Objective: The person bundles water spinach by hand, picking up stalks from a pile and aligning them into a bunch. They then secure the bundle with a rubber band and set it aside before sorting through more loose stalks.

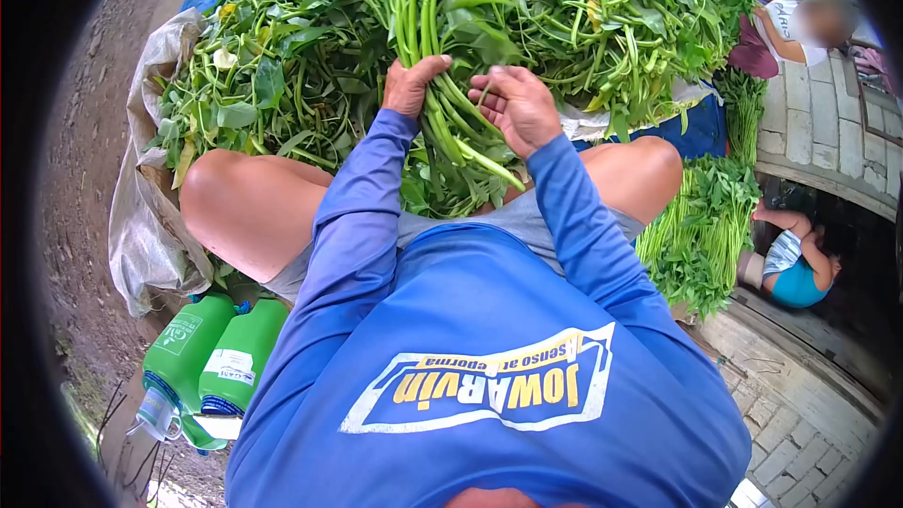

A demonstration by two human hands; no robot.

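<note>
A bunch of long green stems [428,23] with leaves stands in front of my chest, between my knees. My left hand [411,85] is wrapped round the stems from the left side, thumb across the front. On the right, my right hand [517,108] has its fingers curled at the bunch's edge, thumb and forefinger close together by a thin stem or leaf; what lies between them is too small to make out. Cut stem ends point down to the right below both hands. Behind the bunch spreads a large heap of leafy greens [310,56].
A pale plastic sack [141,216] lies at the left, above two green containers [243,348]. Stacked bundles of greens [701,226] are at the right. One person [790,28] sits at the upper right, another [795,259] below, beside paving [818,113].
</note>
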